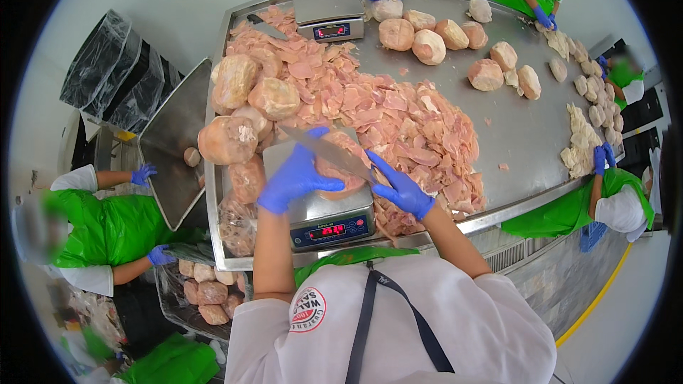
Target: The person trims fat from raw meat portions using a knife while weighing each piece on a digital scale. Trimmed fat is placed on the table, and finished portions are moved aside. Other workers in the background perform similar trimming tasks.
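Observation:
A scale (332,228) with a lit red display stands at the table's near edge, a large lump of pink meat (347,185) on its plate. My left hand (293,176), in a blue glove, grips the left side of this meat, thumb toward me and fingers on the far side. In my right hand (404,190), also gloved, is a knife; its broad blade (329,152) lies slantwise across the top of the meat, tip toward the far left. The handle is mostly hidden by my fingers. Thin meat slices (420,135) lie heaped beyond and right of the scale.
Large round meat pieces (229,139) are stacked left of the scale. A second scale (330,20), another knife (267,27) and more meat lumps (429,47) are on the steel table (530,135). Co-workers in green aprons stand around; one (107,224) is beside a metal bin (171,149).

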Action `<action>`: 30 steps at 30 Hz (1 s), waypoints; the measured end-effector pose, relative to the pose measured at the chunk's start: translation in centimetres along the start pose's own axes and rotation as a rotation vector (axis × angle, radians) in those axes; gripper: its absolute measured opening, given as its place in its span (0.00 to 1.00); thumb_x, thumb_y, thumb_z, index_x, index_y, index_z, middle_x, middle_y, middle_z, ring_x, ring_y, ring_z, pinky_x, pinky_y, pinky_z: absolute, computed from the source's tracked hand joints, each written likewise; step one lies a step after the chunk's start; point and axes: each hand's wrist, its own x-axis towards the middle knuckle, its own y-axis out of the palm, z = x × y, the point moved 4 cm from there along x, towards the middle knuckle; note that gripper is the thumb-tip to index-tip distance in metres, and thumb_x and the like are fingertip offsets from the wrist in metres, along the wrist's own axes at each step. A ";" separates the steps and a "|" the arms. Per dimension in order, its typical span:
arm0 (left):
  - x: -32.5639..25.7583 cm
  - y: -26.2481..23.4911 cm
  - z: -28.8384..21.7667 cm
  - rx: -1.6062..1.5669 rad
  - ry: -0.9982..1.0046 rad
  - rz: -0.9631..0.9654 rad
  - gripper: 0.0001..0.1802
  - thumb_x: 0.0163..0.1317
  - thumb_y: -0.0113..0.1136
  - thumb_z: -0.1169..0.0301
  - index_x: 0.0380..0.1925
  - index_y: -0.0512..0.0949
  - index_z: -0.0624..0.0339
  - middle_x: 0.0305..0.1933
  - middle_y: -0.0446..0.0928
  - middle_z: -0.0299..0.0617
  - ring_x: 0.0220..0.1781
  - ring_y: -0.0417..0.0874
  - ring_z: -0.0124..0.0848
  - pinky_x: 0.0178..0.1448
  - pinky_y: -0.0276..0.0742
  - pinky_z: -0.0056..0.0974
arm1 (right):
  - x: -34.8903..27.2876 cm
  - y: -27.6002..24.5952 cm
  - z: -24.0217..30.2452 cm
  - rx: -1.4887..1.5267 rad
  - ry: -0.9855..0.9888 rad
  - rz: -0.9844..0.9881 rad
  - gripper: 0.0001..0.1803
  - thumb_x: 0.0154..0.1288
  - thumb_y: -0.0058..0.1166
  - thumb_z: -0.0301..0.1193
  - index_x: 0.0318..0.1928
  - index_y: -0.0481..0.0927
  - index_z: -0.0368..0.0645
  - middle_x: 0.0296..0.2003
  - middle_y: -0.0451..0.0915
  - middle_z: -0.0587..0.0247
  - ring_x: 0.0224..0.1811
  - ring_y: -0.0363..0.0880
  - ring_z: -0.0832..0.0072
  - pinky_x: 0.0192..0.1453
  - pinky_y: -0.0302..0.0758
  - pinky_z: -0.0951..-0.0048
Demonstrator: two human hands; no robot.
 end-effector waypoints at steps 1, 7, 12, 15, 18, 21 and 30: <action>0.2 0.0 0.0 -0.007 0.001 0.010 0.65 0.37 0.87 0.62 0.76 0.57 0.60 0.73 0.66 0.48 0.76 0.65 0.39 0.79 0.60 0.44 | 1.2 0.0 0.3 -0.008 -0.004 -0.007 0.48 0.73 0.52 0.56 0.82 0.46 0.54 0.67 0.72 0.35 0.70 0.72 0.45 0.72 0.67 0.56; 0.9 -1.4 0.1 -0.036 -0.043 0.067 0.66 0.37 0.87 0.58 0.75 0.58 0.65 0.75 0.63 0.50 0.77 0.63 0.41 0.80 0.58 0.43 | 4.7 0.3 0.1 -0.092 0.040 0.026 0.48 0.73 0.51 0.57 0.82 0.44 0.55 0.62 0.74 0.30 0.66 0.76 0.43 0.68 0.70 0.55; 0.6 -1.9 0.5 -0.006 -0.026 0.135 0.66 0.37 0.87 0.61 0.76 0.57 0.62 0.75 0.64 0.47 0.77 0.63 0.39 0.80 0.57 0.43 | 1.4 0.2 -2.4 -0.069 -0.073 0.021 0.48 0.73 0.50 0.57 0.82 0.45 0.55 0.71 0.67 0.38 0.72 0.70 0.48 0.74 0.66 0.58; 0.8 -1.7 0.6 0.061 0.023 0.141 0.66 0.38 0.87 0.62 0.76 0.57 0.63 0.75 0.63 0.47 0.78 0.62 0.38 0.81 0.56 0.43 | 0.6 0.1 -2.8 0.004 -0.098 0.014 0.47 0.73 0.50 0.57 0.82 0.46 0.55 0.75 0.63 0.46 0.75 0.67 0.53 0.77 0.63 0.60; 0.9 -1.3 1.8 0.013 0.059 0.147 0.66 0.39 0.87 0.62 0.77 0.56 0.63 0.76 0.62 0.47 0.79 0.60 0.39 0.82 0.54 0.43 | 1.3 0.4 -1.9 0.019 -0.095 0.020 0.47 0.73 0.50 0.56 0.82 0.46 0.54 0.73 0.66 0.44 0.73 0.70 0.53 0.75 0.65 0.59; 1.5 -0.9 1.8 0.086 0.078 0.166 0.66 0.39 0.86 0.62 0.77 0.55 0.63 0.76 0.62 0.47 0.80 0.59 0.39 0.82 0.54 0.43 | 3.7 0.5 0.5 -0.025 0.031 0.006 0.47 0.73 0.50 0.57 0.82 0.46 0.55 0.71 0.69 0.41 0.70 0.73 0.51 0.73 0.68 0.58; 0.1 -1.8 0.8 -0.087 0.003 0.172 0.67 0.38 0.87 0.61 0.77 0.55 0.64 0.77 0.60 0.48 0.80 0.58 0.42 0.83 0.51 0.44 | 2.5 1.2 2.6 -0.148 0.108 0.012 0.46 0.73 0.47 0.61 0.82 0.44 0.62 0.59 0.78 0.31 0.61 0.78 0.39 0.66 0.72 0.52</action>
